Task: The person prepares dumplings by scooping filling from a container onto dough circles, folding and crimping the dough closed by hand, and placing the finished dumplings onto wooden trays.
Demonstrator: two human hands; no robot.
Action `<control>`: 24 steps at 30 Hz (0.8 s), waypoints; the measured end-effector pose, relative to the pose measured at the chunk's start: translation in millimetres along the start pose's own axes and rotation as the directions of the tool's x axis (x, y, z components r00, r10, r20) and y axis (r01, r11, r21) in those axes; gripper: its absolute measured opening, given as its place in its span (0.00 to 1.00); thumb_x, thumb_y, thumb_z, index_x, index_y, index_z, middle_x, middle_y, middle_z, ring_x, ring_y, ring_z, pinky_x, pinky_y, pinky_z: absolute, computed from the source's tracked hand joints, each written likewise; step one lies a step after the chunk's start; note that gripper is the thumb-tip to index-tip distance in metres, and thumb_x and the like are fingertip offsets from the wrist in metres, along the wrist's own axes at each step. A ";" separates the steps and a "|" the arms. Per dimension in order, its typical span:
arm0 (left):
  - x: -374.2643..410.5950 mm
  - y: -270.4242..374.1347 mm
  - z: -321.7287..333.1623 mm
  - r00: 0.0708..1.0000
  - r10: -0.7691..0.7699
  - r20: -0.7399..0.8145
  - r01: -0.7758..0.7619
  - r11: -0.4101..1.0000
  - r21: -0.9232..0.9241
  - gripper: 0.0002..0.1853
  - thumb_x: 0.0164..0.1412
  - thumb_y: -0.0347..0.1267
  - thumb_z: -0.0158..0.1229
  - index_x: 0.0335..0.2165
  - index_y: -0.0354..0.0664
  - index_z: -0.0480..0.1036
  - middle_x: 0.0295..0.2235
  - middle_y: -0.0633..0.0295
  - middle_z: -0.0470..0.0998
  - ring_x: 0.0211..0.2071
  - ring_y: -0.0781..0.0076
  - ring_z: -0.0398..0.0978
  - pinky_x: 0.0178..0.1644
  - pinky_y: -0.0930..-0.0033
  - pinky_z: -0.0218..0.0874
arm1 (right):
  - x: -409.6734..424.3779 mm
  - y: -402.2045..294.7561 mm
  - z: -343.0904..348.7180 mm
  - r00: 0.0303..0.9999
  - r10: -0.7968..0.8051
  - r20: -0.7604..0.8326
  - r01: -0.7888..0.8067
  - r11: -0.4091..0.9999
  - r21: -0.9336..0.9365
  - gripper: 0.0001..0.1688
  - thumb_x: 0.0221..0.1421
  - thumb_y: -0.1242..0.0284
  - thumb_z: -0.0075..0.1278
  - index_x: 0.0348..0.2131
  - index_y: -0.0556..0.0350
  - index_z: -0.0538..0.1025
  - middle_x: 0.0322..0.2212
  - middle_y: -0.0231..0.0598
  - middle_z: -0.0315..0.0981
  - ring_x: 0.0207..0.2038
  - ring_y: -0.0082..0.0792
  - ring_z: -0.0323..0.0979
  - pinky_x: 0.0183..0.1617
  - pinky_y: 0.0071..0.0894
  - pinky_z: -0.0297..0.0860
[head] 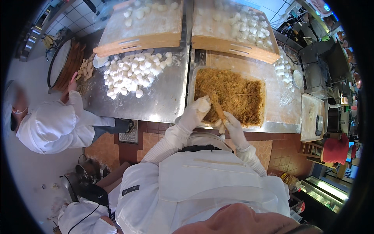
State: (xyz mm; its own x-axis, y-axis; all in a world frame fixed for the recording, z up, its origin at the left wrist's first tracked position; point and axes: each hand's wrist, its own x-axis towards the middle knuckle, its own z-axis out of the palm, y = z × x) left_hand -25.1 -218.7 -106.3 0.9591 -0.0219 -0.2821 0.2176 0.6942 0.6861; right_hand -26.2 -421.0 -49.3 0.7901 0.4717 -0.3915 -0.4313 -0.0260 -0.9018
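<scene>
My left hand (199, 108), in a pale glove, cups a piece of white dough (204, 104) at the near left rim of a large tub (263, 102). A brown, finely chopped filling (229, 84) lies in the tub. My right hand (231, 122), also gloved, grips a wooden spatula (218, 109). The spatula's far end, with filling on it, reaches up beside the dough; whether they touch cannot be told. To the left, many white dough balls (131, 70) are heaped on the floured steel table (163, 96).
Two stacks of wooden trays, left (146, 32) and right (233, 44), stand at the back with dough pieces on top. A co-worker (55, 117) peels or handles ginger-like roots (86, 68) at left; another person (87, 213) sits behind. A white bowl (298, 79) stands at right.
</scene>
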 end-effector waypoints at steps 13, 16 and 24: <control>30.0 7.0 37.4 0.989 -0.109 0.099 0.146 0.806 -0.574 0.24 0.69 0.42 0.37 0.53 0.32 0.60 0.51 0.48 0.65 0.55 0.56 0.62 0.61 0.57 0.52 | 5.6 45.2 -1.1 0.797 -0.598 0.083 0.240 0.187 -0.953 0.40 0.44 0.89 0.40 0.59 0.58 0.61 0.35 0.53 0.66 0.35 0.51 0.66 0.39 0.43 0.65; 35.8 12.6 19.5 0.995 -0.082 0.063 0.102 0.880 -0.464 0.23 0.70 0.40 0.37 0.52 0.33 0.61 0.51 0.49 0.65 0.54 0.57 0.63 0.60 0.59 0.54 | -9.9 38.1 -14.6 0.881 -0.468 0.067 0.203 0.246 -0.948 0.38 0.45 0.87 0.41 0.58 0.56 0.63 0.34 0.51 0.67 0.35 0.47 0.67 0.38 0.41 0.65; 9.1 47.5 12.4 0.983 -0.142 0.120 0.123 0.981 0.153 0.21 0.69 0.36 0.40 0.53 0.32 0.63 0.51 0.52 0.67 0.53 0.61 0.67 0.58 0.64 0.57 | -1.2 37.4 -19.9 0.995 0.099 -0.016 -0.100 0.994 -0.039 0.24 0.59 0.77 0.41 0.55 0.63 0.67 0.21 0.25 0.66 0.22 0.14 0.57 0.25 0.12 0.55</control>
State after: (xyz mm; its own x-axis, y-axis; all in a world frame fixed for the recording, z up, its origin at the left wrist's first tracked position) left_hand -3.8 -194.8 -67.9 0.9331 -0.2064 -0.2943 0.3592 0.5680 0.7405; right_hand -34.6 -440.0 -86.2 0.7502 0.4526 -0.4821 -0.4909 -0.1073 -0.8646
